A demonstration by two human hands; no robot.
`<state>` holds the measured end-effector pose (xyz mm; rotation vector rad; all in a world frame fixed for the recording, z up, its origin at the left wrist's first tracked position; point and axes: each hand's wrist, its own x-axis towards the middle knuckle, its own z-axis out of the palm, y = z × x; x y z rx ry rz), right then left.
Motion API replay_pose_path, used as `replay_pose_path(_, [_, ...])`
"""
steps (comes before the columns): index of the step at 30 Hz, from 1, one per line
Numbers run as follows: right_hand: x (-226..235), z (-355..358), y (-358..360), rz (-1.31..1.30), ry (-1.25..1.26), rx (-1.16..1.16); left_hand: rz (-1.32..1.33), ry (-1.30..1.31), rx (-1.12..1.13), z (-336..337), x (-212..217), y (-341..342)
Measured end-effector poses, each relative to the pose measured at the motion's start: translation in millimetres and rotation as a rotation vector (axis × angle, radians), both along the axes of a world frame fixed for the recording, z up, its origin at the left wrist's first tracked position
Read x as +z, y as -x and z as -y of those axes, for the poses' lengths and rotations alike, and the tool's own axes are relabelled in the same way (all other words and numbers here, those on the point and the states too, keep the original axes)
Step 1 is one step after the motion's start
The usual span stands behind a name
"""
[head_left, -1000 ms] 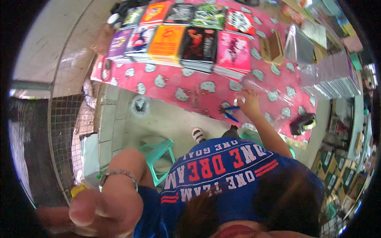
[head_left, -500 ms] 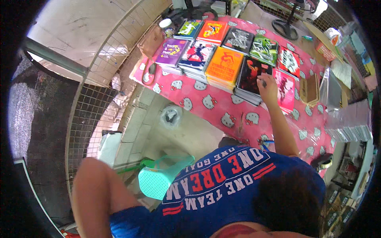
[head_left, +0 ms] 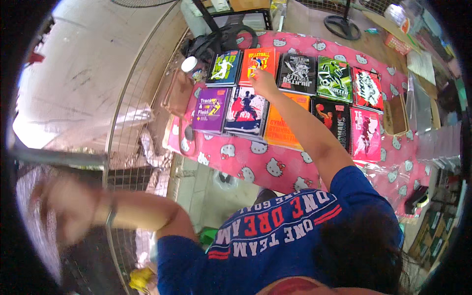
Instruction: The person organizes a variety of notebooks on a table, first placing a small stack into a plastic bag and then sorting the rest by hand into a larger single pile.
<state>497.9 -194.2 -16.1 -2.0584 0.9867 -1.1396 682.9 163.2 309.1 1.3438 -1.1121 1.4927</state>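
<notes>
My right hand [head_left: 263, 82] reaches over the table onto the lower part of a red-orange notebook [head_left: 258, 56] in the back row. Its fingers look bunched together; whatever they may hold is hidden. Beside that notebook lie a dark blue and green one [head_left: 222, 69] and a black and grey one [head_left: 297, 73]. In the front row are stacks of purple [head_left: 211, 110], white and navy [head_left: 246, 112] and orange [head_left: 285, 120] notebooks, the last partly behind my forearm. My left hand [head_left: 66, 209] is raised at the far left, away from the table and smeared by motion.
The pink tablecloth [head_left: 275, 167] has white cat faces. Further right lie green [head_left: 334, 78], red and white [head_left: 367, 88], black [head_left: 339, 120] and pink [head_left: 366, 132] notebooks, a cardboard tray [head_left: 396, 115] and plastic-wrapped stacks [head_left: 440, 142]. Wire mesh [head_left: 130, 162] stands at left.
My right hand has moved left and back, from the black notebook stack to the red-orange notebook. My left arm has come into view at the left. The view has shifted.
</notes>
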Motion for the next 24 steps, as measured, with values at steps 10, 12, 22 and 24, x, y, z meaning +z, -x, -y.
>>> replay_pose_path(10, [9.8, 18.3, -108.2, -0.807, -0.188, -0.370, -1.378, -1.136, -0.335, 323.0, -352.6, -166.5])
replay_pose_path(12, [-3.4, 29.6, -116.7, -0.879, -0.207, -0.385, -1.246, -1.187, -0.261, 341.5, -366.4, -159.2])
replay_pose_path(22, [32.3, 58.6, -53.1, -0.451, -0.185, -0.120, -1.363, -0.729, -0.927, 196.5, -206.8, -132.7])
replay_pose_path(24, [78.7, 8.5, -36.1, -0.277, -0.219, -0.106, -1.782, -0.515, -1.076, 112.0, -170.7, -114.9])
